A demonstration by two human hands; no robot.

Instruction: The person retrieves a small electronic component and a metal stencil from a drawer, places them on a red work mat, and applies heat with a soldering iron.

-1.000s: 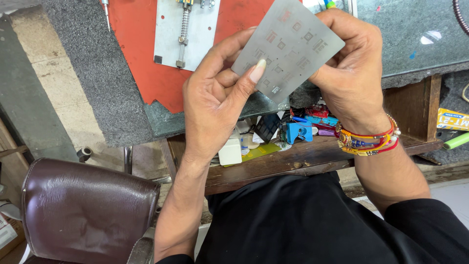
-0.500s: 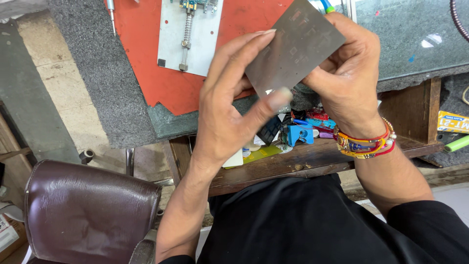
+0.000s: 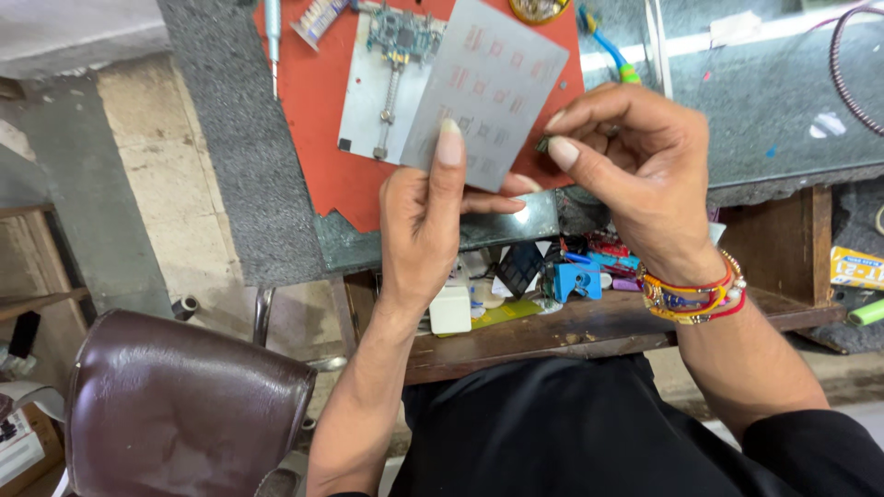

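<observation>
stencil (image 3: pixel 488 87): thin grey metal sheet, rectangular, with small grids of fine holes. held up over the red mat (image 3: pixel 308 110), tilted, lower edge toward the person. looks very light and springy; likely to bend or kink if squeezed mid-sheet, and the perforated patches look delicate. best taken by a bare edge or corner, flat between thumb and finger, clear of the hole patterns.

left hand (image 3: pixel 424 225): closed on the stencil's lower edge, forefinger laid up the face, thumb behind.

right hand (image 3: pixel 640 175): thumb and forefinger pinched together just beside the stencil's right edge, on something small and dark; cannot tell what it is, nor whether it touches the sheet. bangles (image 3: pixel 695 294) at the wrist.

red mat: on the grey bench, under the stencil.

jig (image 3: pixel 387 78): pale plate carrying a small circuit board, on the mat, partly behind the stencil.

shelf (image 3: pixel 589 327): wooden, below the bench, holding small oddments, one a blue block (image 3: pixel 575 281).

chair (image 3: pixel 184 410): brown, lower left.
</observation>
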